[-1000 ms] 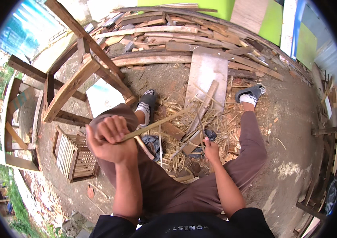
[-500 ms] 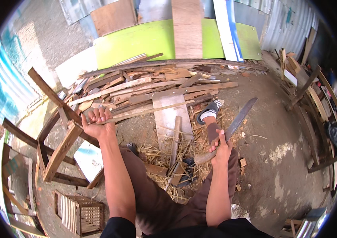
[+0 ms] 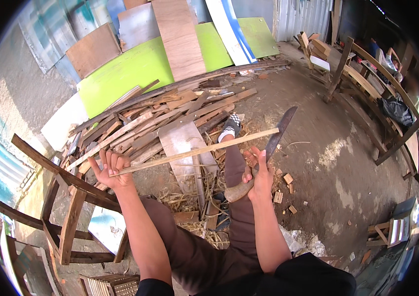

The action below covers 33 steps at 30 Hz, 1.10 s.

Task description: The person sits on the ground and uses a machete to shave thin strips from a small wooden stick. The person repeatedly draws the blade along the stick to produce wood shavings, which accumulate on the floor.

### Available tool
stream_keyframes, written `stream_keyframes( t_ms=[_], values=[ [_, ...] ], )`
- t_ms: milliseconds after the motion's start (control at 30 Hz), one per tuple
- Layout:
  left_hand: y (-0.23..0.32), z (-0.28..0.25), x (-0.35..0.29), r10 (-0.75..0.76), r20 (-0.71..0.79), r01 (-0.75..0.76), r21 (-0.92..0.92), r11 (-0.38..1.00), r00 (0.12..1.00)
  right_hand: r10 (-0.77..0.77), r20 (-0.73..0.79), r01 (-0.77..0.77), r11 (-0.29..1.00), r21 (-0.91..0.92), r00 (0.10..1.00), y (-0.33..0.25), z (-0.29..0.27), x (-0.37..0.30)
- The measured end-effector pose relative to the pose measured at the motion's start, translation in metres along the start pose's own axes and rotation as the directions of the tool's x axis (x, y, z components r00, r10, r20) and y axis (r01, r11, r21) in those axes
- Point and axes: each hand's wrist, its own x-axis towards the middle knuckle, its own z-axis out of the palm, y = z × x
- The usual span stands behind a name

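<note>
My left hand (image 3: 112, 168) is closed on one end of a long, thin, pale wooden strip (image 3: 197, 152), its thumb sticking up. The strip slants away to the right, and its far end reaches the dark blade of a machete (image 3: 282, 125); whether they touch I cannot tell. My right hand (image 3: 261, 178) grips the machete near where the blade meets its thick, pale brown handle, the blade pointing up and to the right. Between my legs, shavings lie around a pale board (image 3: 177, 140) and a narrow upright stick (image 3: 199, 180).
Scrap wood (image 3: 143, 123) is heaped ahead. A dark wooden frame (image 3: 73, 217) stands close on my left, with a slatted crate (image 3: 113, 285) below it. Small wood blocks (image 3: 278, 197) lie to my right. Further right are wooden frames (image 3: 357, 118) with a black plastic bag (image 3: 396, 111).
My view has turned to the right. The wooden strip has swung higher across in front of me, its far end now by the machete blade. Both hands keep their hold.
</note>
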Motion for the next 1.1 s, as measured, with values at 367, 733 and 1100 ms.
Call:
stream_keyframes(
  t_ms=[367, 733, 1100],
  values=[
    [0.009, 0.010, -0.006, -0.190, 0.211, 0.199, -0.022, 0.980, 0.959, -0.160, -0.048, 0.166, 0.969, 0.181, 0.986, -0.017, 0.006, -0.010],
    [0.005, 0.003, 0.000, 0.684, -0.491, 0.236, 0.868, 0.437, 0.540, -0.292, -0.073, 0.301, 0.922, 0.242, 0.953, -0.027, 0.003, -0.008],
    [-0.132, 0.030, -0.041, -0.409, -0.034, -0.141, 0.910, -0.390, 0.912, -0.327, 0.016, 0.321, 0.934, 0.157, 0.945, -0.020, -0.002, -0.005]
  ],
)
